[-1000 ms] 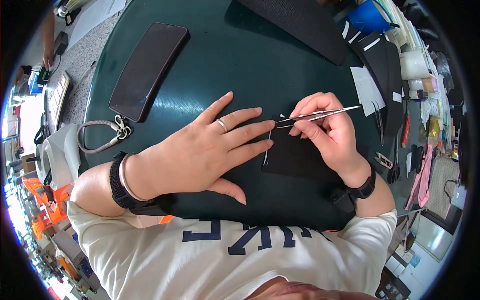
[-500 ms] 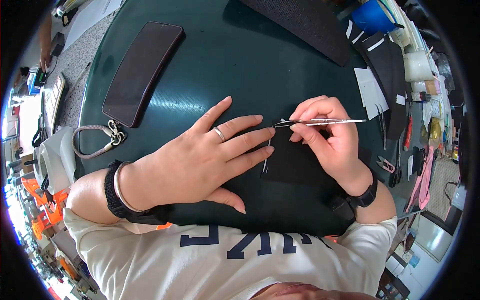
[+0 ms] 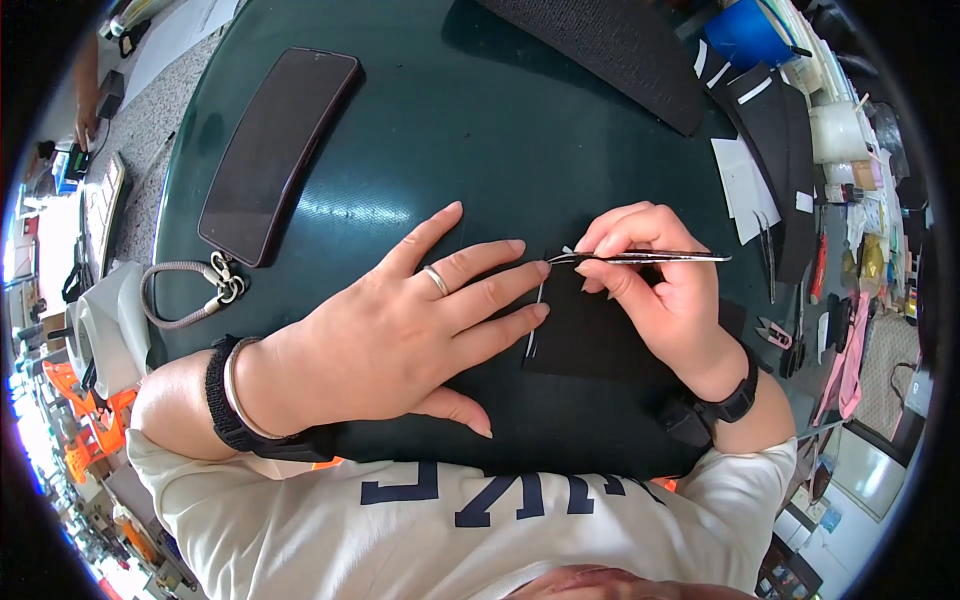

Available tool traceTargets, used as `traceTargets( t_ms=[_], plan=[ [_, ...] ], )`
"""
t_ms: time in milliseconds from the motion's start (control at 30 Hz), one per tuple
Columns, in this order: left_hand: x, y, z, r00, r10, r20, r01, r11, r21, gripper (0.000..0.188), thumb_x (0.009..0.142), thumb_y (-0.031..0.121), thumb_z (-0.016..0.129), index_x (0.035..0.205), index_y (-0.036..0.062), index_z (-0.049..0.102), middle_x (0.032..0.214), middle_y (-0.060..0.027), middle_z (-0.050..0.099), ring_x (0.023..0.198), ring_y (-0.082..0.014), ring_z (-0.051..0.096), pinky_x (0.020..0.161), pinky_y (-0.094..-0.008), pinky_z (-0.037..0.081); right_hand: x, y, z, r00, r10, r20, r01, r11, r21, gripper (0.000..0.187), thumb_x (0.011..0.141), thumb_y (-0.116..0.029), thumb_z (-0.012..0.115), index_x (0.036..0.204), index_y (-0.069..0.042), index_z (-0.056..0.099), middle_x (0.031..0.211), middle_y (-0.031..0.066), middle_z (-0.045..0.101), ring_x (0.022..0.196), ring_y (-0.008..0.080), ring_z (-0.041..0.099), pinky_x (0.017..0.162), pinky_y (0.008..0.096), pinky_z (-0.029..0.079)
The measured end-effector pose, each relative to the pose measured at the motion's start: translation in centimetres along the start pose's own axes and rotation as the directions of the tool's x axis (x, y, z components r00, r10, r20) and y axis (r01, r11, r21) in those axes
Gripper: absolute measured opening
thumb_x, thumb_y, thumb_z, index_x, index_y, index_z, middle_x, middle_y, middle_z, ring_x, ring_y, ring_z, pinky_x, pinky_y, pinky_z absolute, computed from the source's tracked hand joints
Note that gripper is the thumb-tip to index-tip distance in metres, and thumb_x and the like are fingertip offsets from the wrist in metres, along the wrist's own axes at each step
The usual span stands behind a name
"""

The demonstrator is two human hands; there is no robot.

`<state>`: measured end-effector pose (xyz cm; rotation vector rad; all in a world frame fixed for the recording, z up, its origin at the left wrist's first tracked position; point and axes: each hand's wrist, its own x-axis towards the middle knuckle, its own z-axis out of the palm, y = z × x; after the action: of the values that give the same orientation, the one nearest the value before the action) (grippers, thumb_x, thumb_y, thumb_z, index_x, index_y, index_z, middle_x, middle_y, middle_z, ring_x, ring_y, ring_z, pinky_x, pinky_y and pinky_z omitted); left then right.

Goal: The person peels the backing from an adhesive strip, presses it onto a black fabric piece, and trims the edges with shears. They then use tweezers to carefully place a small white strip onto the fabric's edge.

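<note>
My left hand (image 3: 405, 315) lies flat with its fingers spread, their tips along the left edge of a black flat piece (image 3: 590, 335). A narrow white strip (image 3: 536, 325) runs down that edge beside the fingertips. Pinched in my right hand (image 3: 650, 280) is a pair of metal tweezers (image 3: 680, 257), held nearly level. The tweezer tips point left and meet the upper left corner of the black piece, close to my left fingertips. A small white bit shows just above the tips; whether the tweezers grip it I cannot tell.
A dark phone (image 3: 280, 155) with a grey wrist strap (image 3: 185, 320) lies at left on the green table mat (image 3: 420, 130). On the right are white paper pieces (image 3: 742, 185), another pair of tweezers (image 3: 768, 260), thread snips (image 3: 773, 333) and black curved pieces (image 3: 780, 150). A large black textured piece (image 3: 610, 60) lies far.
The tweezers in my right hand have tilted, their back end dropping a little toward me. My left hand stays almost in place.
</note>
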<state>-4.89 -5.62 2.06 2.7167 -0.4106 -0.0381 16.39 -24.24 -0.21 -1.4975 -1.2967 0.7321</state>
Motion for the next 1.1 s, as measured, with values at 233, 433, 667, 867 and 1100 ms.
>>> traceTargets(
  t_ms=[233,433,667,867,1100],
  plan=[
    [-0.01,-0.13,0.01,1.000,0.000,0.006,0.000,1.000,0.004,0.090,0.079,0.071,0.064,0.147,0.0123,0.059,0.157,-0.0121,0.050,0.146,-0.0335,0.047,0.125,-0.0630,0.026,-0.16,-0.60,-0.29,0.987,0.145,-0.070,-0.134,0.980,0.148,0.017,0.098,0.001,0.072,0.106,-0.002,0.057,0.104,0.0104,0.069,0.082,0.0120,0.071,0.072,0.0244,0.057],
    [0.01,-0.21,-0.08,1.000,0.014,0.001,-0.014,1.000,0.015,0.089,0.080,0.074,0.062,0.145,0.0123,0.060,0.158,-0.0106,0.050,0.147,-0.0332,0.046,0.125,-0.0629,0.026,-0.16,-0.48,-0.13,0.992,0.101,-0.081,-0.092,0.990,0.102,0.016,0.098,0.001,0.072,0.105,-0.002,0.058,0.103,0.0098,0.068,0.082,0.0114,0.070,0.071,0.0243,0.056],
    [0.04,-0.09,0.33,1.000,0.012,-0.016,-0.012,1.000,0.014,0.089,0.080,0.076,0.062,0.142,0.0125,0.062,0.157,-0.0095,0.050,0.146,-0.0328,0.046,0.124,-0.0633,0.027,-0.36,0.18,0.09,0.997,0.001,-0.072,-0.001,1.000,0.006,0.015,0.098,0.001,0.073,0.102,-0.002,0.059,0.102,0.0088,0.068,0.083,0.0100,0.067,0.072,0.0248,0.055],
    [0.03,-0.18,0.46,0.999,0.018,-0.031,-0.018,1.000,0.016,0.089,0.078,0.075,0.063,0.142,0.0125,0.063,0.157,-0.0094,0.051,0.146,-0.0328,0.046,0.124,-0.0639,0.027,-0.48,-0.57,-0.19,0.992,0.107,-0.064,-0.100,0.990,0.103,0.015,0.098,0.000,0.073,0.102,-0.002,0.059,0.102,0.0085,0.069,0.083,0.0102,0.067,0.073,0.0246,0.055],
    [0.03,-0.20,0.31,0.999,0.020,-0.027,-0.020,1.000,0.000,0.091,0.077,0.074,0.065,0.143,0.0110,0.062,0.157,-0.0089,0.051,0.146,-0.0332,0.046,0.124,-0.0646,0.026,-0.12,-0.25,-0.45,0.998,0.059,-0.035,-0.058,0.998,0.025,0.019,0.098,0.002,0.071,0.104,-0.003,0.054,0.106,0.0133,0.067,0.077,0.0113,0.067,0.070,0.0235,0.055]
  ],
)
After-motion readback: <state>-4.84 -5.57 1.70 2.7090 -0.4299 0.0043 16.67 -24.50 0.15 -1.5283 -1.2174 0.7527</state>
